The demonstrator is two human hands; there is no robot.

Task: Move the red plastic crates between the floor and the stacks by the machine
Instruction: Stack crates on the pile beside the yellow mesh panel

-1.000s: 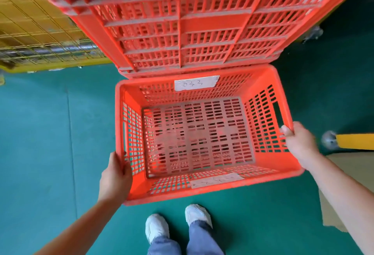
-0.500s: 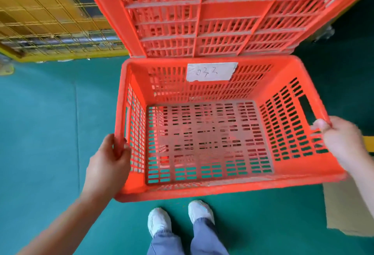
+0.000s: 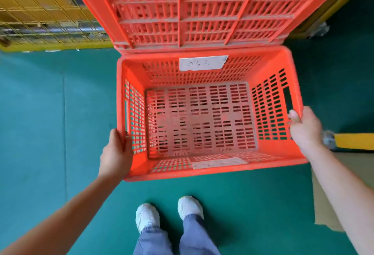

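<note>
The left grip and right grip both hold the red crate by its short ends, with the stack just behind its far side.

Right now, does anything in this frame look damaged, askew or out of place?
Nothing serious. The held crate looks intact, left hand and right hand gripping its side rims. Only the near-wall label looks faded, unreadable.

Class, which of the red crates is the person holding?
The near crate, open top toward the camera, white paper label on its far wall: left hand and right hand grip its side rims. The stacked crate beyond shows its slatted wall.
</note>
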